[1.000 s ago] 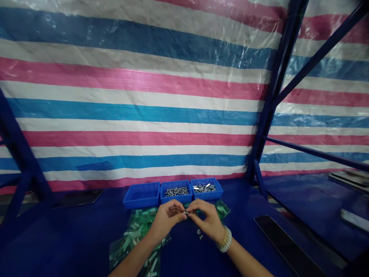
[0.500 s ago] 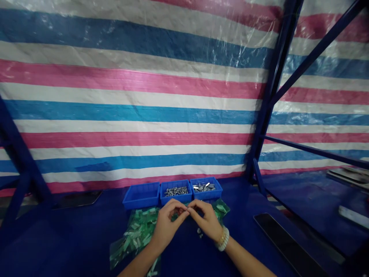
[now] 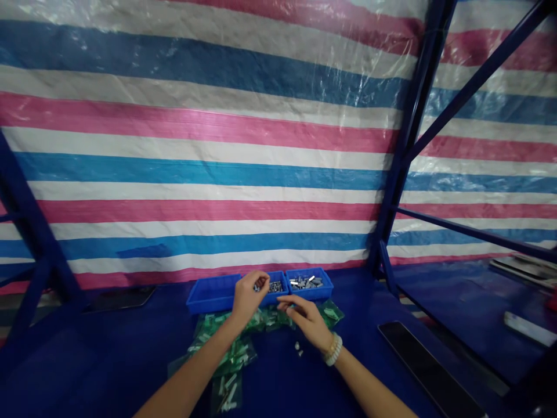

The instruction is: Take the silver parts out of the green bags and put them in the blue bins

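My left hand (image 3: pixel 251 295) is over the left side of the middle blue bin (image 3: pixel 285 290), which holds small metal parts. Its thumb and fingers are curled together; whatever they pinch, if anything, is too small to make out. Lower and to the right, my right hand (image 3: pixel 307 320) hovers just in front of the bins with thumb and forefinger apart and nothing visible between them. Beneath both hands lie clear bags of small pieces that look green (image 3: pixel 237 351). A couple of small metal parts (image 3: pixel 298 347) rest on the blue table beside my right wrist.
Left of the middle bin is a blue bin (image 3: pixel 211 295) with a bare inside; the right bin (image 3: pixel 310 283) holds silvery cylindrical pieces. A dark flat phone-like slab (image 3: pixel 429 368) lies at right, another dark slab (image 3: pixel 124 297) at back left. Blue metal posts (image 3: pixel 394 180) frame the table.
My hands were together at the fingertips and are now apart. The left one has moved up and away to the middle bin; the right one stays nearly in place with its fingers loosened.
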A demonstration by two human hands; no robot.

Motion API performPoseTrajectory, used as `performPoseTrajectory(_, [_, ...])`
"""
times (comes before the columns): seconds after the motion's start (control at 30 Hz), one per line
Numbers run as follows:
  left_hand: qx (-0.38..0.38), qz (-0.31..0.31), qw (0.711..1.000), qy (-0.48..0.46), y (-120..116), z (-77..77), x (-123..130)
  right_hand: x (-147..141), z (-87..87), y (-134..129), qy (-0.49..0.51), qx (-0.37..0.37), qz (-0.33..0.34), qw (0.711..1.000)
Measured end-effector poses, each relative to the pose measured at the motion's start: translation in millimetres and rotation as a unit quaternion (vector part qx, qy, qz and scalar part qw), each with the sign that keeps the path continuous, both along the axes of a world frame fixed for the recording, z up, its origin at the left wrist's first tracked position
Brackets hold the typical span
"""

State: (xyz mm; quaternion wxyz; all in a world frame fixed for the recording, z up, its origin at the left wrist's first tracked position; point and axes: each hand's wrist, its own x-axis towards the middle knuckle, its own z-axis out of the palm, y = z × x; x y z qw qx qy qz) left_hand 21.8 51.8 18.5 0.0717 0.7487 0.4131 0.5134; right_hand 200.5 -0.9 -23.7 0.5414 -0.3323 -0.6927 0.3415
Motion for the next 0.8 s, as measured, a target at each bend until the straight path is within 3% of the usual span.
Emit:
performPoseTrajectory(0.13, [-0.028, -0.026, 0.997, 0.068, 4, -7.8, -12, 7, -3.3, 9, 0.026, 0.004, -0.066, 0.997])
performPoseTrajectory(0.27, [-0.059, -0.093, 0.965, 0.238, -8, -17.3, -19, 11, -3.8, 13, 0.038, 0.009, -0.116, 0.993])
performPoseTrajectory(0.43, [-0.096, -0.056, 0.926, 0.361, -4, -23.6, -3, 13, -4.0, 14, 0.024, 0.027, -0.142, 0.989])
performPoseTrajectory(0.67, [-0.095, -0.044, 0.935, 0.34, -9, -24.4, 7, 10, -3.2, 13, 0.017, 0.045, -0.151, 0.987])
performPoseTrajectory(0.73, [-0.099, -0.05, 0.956, 0.27, -16, -20.9, 5, 8, -1.5, 11, 0.007, 0.061, -0.153, 0.986])
performPoseTrajectory(0.8, [-0.133, -0.091, 0.977, 0.142, -22, -17.4, 2, 5, 0.9, 7, -0.014, 0.081, -0.151, 0.985])
